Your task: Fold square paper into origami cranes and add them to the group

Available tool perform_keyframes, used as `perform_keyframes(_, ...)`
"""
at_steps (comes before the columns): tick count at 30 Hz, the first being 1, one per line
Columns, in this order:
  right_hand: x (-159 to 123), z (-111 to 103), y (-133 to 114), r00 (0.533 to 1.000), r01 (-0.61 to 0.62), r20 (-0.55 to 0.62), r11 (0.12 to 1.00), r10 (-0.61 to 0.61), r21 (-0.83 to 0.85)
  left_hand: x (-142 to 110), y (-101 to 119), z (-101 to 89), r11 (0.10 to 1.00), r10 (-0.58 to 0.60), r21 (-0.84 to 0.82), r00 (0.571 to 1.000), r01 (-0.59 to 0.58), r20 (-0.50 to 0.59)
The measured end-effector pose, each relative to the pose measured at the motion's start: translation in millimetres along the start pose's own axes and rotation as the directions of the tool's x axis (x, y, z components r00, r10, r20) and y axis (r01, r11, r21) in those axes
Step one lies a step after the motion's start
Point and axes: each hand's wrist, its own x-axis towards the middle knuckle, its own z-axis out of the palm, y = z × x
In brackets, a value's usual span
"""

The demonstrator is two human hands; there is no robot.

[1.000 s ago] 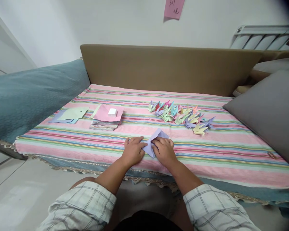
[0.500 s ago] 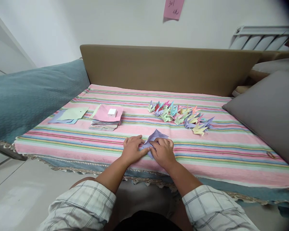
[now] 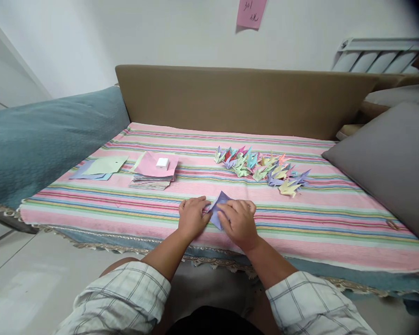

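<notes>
While left fingers [image 3: 203, 205] and right fingers [image 3: 226, 208] hold purple paper [image 3: 216, 217], corner toward backrest [image 3: 244, 100], visible long axis likewise

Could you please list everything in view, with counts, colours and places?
Purple paper: one, between the hands
Folded paper cranes: many, overlapping, mixed colours, right of centre
Paper stack: one, pink on top, left
White block: one, on stack
Loose sheets: several, green, blue, purple, far left
Striped cloth: one, multicoloured, beneath
Brown loop: one, right
Cushions: at least two, grey, right
Backrest: one, brown, behind
Armrest: one, blue, left
Note: one, pink, wall
Radiator: one, white, upper right
Left hand, right hand: at purple paper
Sleeves: two, white plaid, below
</notes>
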Motion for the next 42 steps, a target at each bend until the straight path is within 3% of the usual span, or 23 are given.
perform_keyframes(2,1.3,-6.6,8.5,0.986,-0.07,-0.142,0.99,0.087,0.118,0.1,-0.4,0.4,1.0,0.004,0.0,1.0,-0.004,-0.004)
perform_keyframes(4,3.9,-9.0,21.8,0.927,-0.171,-0.268,0.933,0.261,0.317,0.1,-0.7,0.4,1.0,0.008,0.002,1.0,-0.008,-0.002)
perform_keyframes(5,5.5,-8.3,29.4,0.902,-0.196,-0.269,0.877,0.337,0.439,0.1,-0.8,0.4,1.0,0.009,0.003,1.0,-0.009,0.0)
perform_keyframes(7,8.7,-3.7,43.9,0.882,-0.257,-0.145,0.715,0.449,0.651,0.2,-1.1,0.2,1.0,0.008,0.002,1.0,-0.008,0.003)
perform_keyframes(10,12.1,6.8,57.7,0.883,-0.352,0.088,0.527,0.46,0.773,0.4,-1.6,0.1,1.0,0.006,0.0,1.0,-0.006,0.006)
perform_keyframes(14,14.6,17.2,59.0,0.884,-0.436,0.29,0.424,0.366,0.794,0.7,-2.6,0.7,1.0,0.008,0.004,1.0,-0.008,-0.004)
perform_keyframes(18,16.1,19.2,55.4,0.894,-0.445,0.349,0.474,0.28,0.76,0.4,-2.6,0.7,1.0,0.015,0.008,1.0,-0.014,-0.008)
perform_keyframes(28,13.3,20.1,58.8,0.912,-0.41,0.347,0.516,0.218,0.753,0.1,0.2,0.2,1.0,-0.005,0.026,1.0,0.005,-0.001)
perform_keyframes(42,11.6,21.8,58.6,0.929,-0.329,0.35,0.691,0.116,0.644,0.4,-1.6,2.3,0.999,0.03,0.039,0.999,-0.029,-0.011)
